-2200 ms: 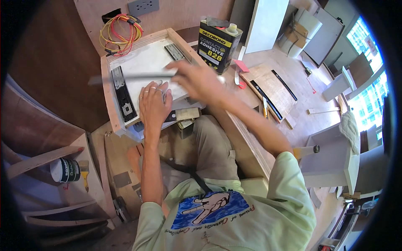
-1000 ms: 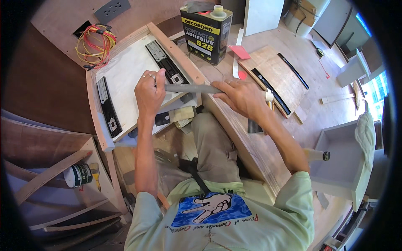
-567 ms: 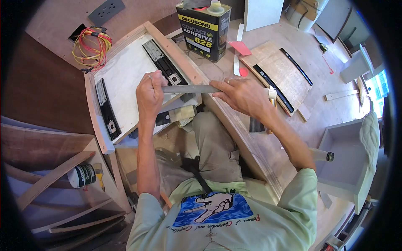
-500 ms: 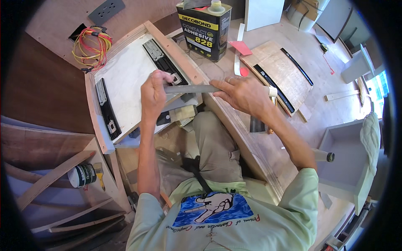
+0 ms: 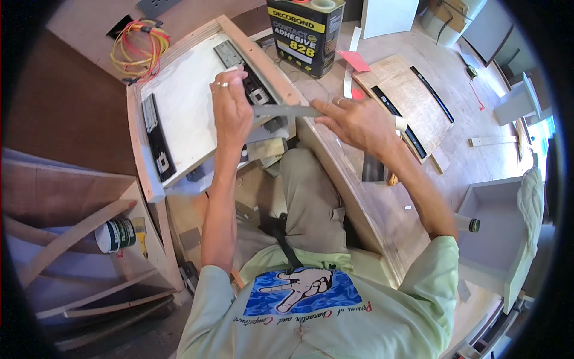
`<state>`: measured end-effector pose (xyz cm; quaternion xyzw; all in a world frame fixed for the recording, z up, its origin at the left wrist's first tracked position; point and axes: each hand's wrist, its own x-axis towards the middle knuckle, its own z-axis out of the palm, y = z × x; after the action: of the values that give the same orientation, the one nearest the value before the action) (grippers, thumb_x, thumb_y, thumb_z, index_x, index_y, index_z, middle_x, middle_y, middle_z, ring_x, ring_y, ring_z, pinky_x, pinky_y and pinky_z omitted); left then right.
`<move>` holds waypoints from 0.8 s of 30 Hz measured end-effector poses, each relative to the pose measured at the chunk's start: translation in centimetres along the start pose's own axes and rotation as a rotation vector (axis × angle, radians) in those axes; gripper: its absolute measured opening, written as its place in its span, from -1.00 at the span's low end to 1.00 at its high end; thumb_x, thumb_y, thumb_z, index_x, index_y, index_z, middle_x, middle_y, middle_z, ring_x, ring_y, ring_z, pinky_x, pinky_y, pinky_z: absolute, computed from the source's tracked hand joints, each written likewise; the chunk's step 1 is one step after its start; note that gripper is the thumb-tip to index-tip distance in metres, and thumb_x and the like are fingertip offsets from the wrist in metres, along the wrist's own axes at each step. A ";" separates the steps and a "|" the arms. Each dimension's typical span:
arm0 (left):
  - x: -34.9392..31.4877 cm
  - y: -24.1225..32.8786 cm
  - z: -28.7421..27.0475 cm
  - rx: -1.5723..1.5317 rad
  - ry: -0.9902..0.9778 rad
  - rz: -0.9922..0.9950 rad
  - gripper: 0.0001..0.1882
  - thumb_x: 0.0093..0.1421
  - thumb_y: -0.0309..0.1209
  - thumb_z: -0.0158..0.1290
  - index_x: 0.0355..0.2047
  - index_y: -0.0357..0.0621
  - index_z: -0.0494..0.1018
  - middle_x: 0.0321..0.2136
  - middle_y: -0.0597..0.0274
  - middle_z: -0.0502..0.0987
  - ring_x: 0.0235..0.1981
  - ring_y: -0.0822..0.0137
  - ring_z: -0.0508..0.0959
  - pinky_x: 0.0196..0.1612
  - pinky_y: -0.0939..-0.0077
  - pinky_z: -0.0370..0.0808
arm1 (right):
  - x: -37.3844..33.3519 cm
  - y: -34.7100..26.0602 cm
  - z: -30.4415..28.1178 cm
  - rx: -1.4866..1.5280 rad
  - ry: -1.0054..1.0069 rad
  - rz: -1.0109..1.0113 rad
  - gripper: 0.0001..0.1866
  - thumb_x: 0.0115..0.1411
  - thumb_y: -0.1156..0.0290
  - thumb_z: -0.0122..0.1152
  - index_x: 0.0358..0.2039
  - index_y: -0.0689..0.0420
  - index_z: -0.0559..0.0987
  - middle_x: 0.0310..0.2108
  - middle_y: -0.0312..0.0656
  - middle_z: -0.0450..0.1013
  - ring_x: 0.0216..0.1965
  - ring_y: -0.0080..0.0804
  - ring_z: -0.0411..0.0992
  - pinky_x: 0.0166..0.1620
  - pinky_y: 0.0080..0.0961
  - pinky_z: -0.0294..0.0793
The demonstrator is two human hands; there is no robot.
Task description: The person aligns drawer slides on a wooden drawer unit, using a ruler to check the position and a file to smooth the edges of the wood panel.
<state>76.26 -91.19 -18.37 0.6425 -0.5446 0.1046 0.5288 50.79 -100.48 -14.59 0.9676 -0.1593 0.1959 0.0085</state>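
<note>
My left hand (image 5: 232, 107) is closed around one end of a flat grey metal file (image 5: 286, 111). My right hand (image 5: 359, 124) grips the other end, where a pale handle end sticks out beyond the palm. The file lies almost level between the two fists, across the near right corner of a wood-edged frame (image 5: 136, 122) with a white panel inside. Two black-and-silver drawer slides are on that panel, the left one (image 5: 156, 139) in full sight and the right one (image 5: 258, 93) partly behind my left hand.
A black adhesive tin (image 5: 306, 39) stands beyond my hands. Right of it lies a plywood panel (image 5: 400, 81) with two black rails. Coiled red and yellow wires (image 5: 140, 51) hang at the left. A paint tub (image 5: 115, 235) and brush (image 5: 140, 233) sit lower left; an open drawer box (image 5: 496, 227) stands right.
My left fist has turned so its back and a ring show. Both hands and the file have moved slightly right and up in the picture, while the whole view has shifted a little.
</note>
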 end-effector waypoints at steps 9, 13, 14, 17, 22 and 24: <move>0.2 0.0 0.9 0.008 0.031 -0.028 -0.68 0.47 -0.27 -0.27 -0.07 -0.18 0.42 -0.03 -0.02 0.49 0.09 -0.08 0.43 0.30 -0.36 0.01 | 0.4 1.5 0.3 -0.004 0.037 -0.038 -0.63 0.36 0.00 0.04 0.00 -0.09 0.57 -0.55 -0.12 0.53 -0.56 -0.08 0.54 -0.52 -0.23 0.49; -0.8 -0.3 0.2 -0.007 0.053 -0.084 -0.70 0.47 -0.24 -0.24 -0.06 -0.17 0.38 -0.02 0.01 0.48 0.10 -0.06 0.43 0.29 -0.45 -0.06 | 0.0 0.6 0.9 0.038 0.062 -0.067 -0.65 0.36 0.03 0.05 -0.01 -0.06 0.57 -0.54 -0.10 0.54 -0.55 -0.05 0.53 -0.49 -0.21 0.51; -0.7 -0.3 0.2 -0.002 0.054 -0.082 -0.70 0.48 -0.23 -0.24 -0.06 -0.17 0.38 -0.02 0.01 0.48 0.10 -0.05 0.43 0.30 -0.44 -0.06 | 0.2 0.5 0.6 0.021 0.031 -0.043 -0.64 0.36 0.03 0.05 0.00 -0.06 0.58 -0.52 -0.11 0.53 -0.54 -0.07 0.53 -0.47 -0.22 0.51; -0.8 0.0 0.3 0.003 0.055 -0.077 -0.68 0.48 -0.21 -0.24 -0.05 -0.17 0.38 -0.03 0.02 0.47 0.10 -0.05 0.43 0.32 -0.40 -0.08 | 0.4 0.2 -0.2 -0.001 -0.040 0.004 -0.63 0.36 0.04 0.05 0.01 -0.06 0.60 -0.48 -0.12 0.54 -0.52 -0.09 0.53 -0.44 -0.21 0.52; -0.2 1.4 -0.2 0.060 0.088 -0.014 -0.69 0.49 -0.27 -0.27 -0.03 -0.20 0.39 -0.05 -0.03 0.54 0.06 -0.01 0.47 0.31 0.05 0.10 | 0.4 0.3 -0.9 0.018 -0.037 0.014 -0.65 0.35 0.04 0.06 -0.02 -0.05 0.59 -0.47 -0.11 0.56 -0.51 -0.06 0.54 -0.43 -0.19 0.55; -0.4 1.0 -0.1 0.011 0.035 -0.065 -0.69 0.49 -0.25 -0.26 -0.02 -0.17 0.37 -0.01 0.02 0.47 0.09 -0.05 0.44 0.35 -0.33 -0.09 | 0.3 0.8 -0.1 0.050 -0.013 -0.017 -0.64 0.35 0.03 0.05 -0.02 -0.05 0.59 -0.48 -0.12 0.56 -0.51 -0.06 0.55 -0.43 -0.19 0.55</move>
<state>75.36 -90.69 -18.07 0.6607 -0.5138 0.1015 0.5378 50.82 -101.32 -14.43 0.9701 -0.1459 0.1934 -0.0151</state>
